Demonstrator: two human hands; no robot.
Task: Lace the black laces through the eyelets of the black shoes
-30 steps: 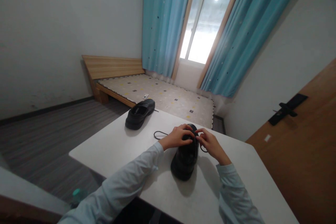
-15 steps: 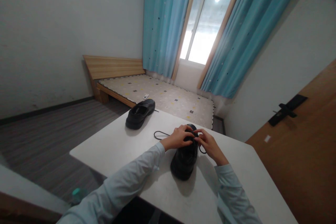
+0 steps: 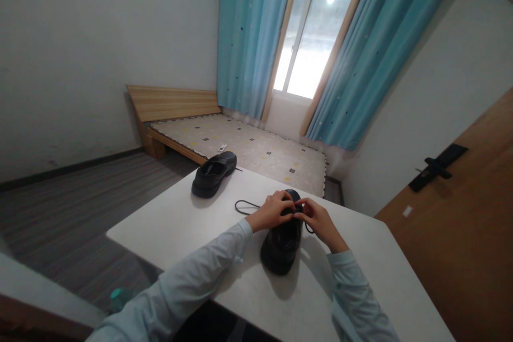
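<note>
The black shoe (image 3: 281, 250) under your hands stands sole-down on the counter (image 3: 172, 238), its long axis running from the heel, near you and a little to the left, to the toe, far and a little to the right. Its open collar faces up, nearer to you than your fingers, which meet over the front of the upper.

A dark lace (image 3: 243, 208) loops out on the counter to the left of the shoe, and a shorter bend of cord shows to the right, beneath your right hand (image 3: 318, 219). Your left hand (image 3: 273, 210) reaches over the upper from the left, its fingers curved down onto it; your right comes in from the right, thumb and forefinger drawn close to each other. Neither hand is clearly nearer: the tips face each other across the shoe's axis. They are small and dark-backed here, so you can't tell whether either hand has the lace pinched.

Farther out, to the far left, the second shoe (image 3: 214, 175) stands on the counter, well apart from both hands, its toe far and to the right. Beyond the counter lies the bed (image 3: 256, 141).
</note>
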